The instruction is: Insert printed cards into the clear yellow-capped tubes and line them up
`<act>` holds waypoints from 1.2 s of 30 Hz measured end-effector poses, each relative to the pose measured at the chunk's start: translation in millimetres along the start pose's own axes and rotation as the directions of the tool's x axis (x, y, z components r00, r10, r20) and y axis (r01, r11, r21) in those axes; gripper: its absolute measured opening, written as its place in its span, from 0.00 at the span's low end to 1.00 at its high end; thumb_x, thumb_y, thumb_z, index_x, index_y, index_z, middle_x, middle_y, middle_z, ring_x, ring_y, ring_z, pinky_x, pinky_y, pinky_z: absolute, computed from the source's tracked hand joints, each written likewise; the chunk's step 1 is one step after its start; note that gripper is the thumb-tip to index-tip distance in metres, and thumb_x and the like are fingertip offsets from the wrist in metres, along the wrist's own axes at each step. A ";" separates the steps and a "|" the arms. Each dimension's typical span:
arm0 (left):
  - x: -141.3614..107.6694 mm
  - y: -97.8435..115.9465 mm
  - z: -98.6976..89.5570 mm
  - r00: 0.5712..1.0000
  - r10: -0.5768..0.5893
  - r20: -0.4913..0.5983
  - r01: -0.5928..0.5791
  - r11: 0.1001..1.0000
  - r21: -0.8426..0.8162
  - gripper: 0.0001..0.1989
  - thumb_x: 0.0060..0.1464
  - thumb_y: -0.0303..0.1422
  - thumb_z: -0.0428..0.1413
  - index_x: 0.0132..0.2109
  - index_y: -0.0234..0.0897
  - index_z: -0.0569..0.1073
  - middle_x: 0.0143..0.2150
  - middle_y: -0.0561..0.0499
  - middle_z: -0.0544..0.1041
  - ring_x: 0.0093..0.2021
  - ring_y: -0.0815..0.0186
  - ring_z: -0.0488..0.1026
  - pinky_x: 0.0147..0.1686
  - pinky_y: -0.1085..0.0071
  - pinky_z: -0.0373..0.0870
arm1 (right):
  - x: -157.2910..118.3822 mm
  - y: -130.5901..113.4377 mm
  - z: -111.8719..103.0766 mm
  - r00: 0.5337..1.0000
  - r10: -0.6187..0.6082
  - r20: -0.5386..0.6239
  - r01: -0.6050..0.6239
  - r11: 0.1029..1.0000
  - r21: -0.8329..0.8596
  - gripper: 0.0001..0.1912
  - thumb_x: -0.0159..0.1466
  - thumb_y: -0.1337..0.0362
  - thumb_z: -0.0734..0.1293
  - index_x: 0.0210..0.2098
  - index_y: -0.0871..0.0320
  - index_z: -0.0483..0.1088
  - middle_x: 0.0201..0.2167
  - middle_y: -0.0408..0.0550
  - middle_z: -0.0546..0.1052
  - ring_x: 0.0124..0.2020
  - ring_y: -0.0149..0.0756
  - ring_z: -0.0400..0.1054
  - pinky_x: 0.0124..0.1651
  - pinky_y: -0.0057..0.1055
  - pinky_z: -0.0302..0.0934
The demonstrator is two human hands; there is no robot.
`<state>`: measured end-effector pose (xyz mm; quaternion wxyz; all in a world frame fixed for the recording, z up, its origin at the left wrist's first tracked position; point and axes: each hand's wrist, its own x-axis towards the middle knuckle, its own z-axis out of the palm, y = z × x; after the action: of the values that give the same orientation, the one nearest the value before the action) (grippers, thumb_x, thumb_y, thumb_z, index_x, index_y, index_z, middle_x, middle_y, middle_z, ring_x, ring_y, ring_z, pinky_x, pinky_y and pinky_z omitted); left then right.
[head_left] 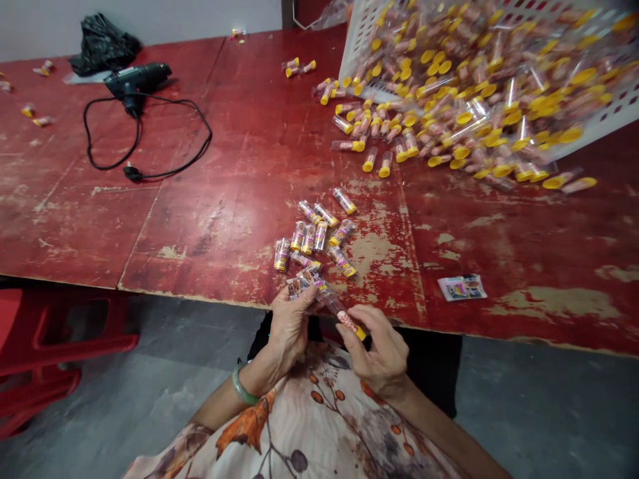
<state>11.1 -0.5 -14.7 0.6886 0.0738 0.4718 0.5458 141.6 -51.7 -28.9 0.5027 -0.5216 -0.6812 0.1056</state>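
- Right hand [379, 352] pinches a yellow-capped tube [348, 322] by fingers, just above the front edge of the tabletop [210, 226].
- Left hand [287, 329] pinches printed labels [303, 281], just beside the tube.
- Labelled tubes [319, 236] lie together near the front edge.
- At the far right corner, a white crate [360, 40] tilts, with many loose tubes [449, 113] in it and before it.

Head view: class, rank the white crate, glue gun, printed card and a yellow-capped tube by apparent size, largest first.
1. White crate
2. Glue gun
3. Printed card and yellow-capped tube: these look too alike to rank.
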 end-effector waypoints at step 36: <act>6.8 -3.6 -2.5 0.993 -0.121 -0.011 0.121 0.993 -0.018 0.20 0.33 0.35 0.71 0.35 0.33 0.76 0.32 0.51 0.78 0.30 0.70 0.74 0.30 0.74 0.72 | 0.4 -4.4 -11.8 0.987 0.127 -0.101 -0.116 0.987 0.111 0.12 0.59 0.74 0.67 0.41 0.57 0.72 0.35 0.49 0.75 0.36 0.38 0.71 0.38 0.38 0.69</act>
<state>11.4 2.7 -22.2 0.7182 0.0357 0.4747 0.5076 148.4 -57.8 -20.1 0.5580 -0.5402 -0.6135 0.1432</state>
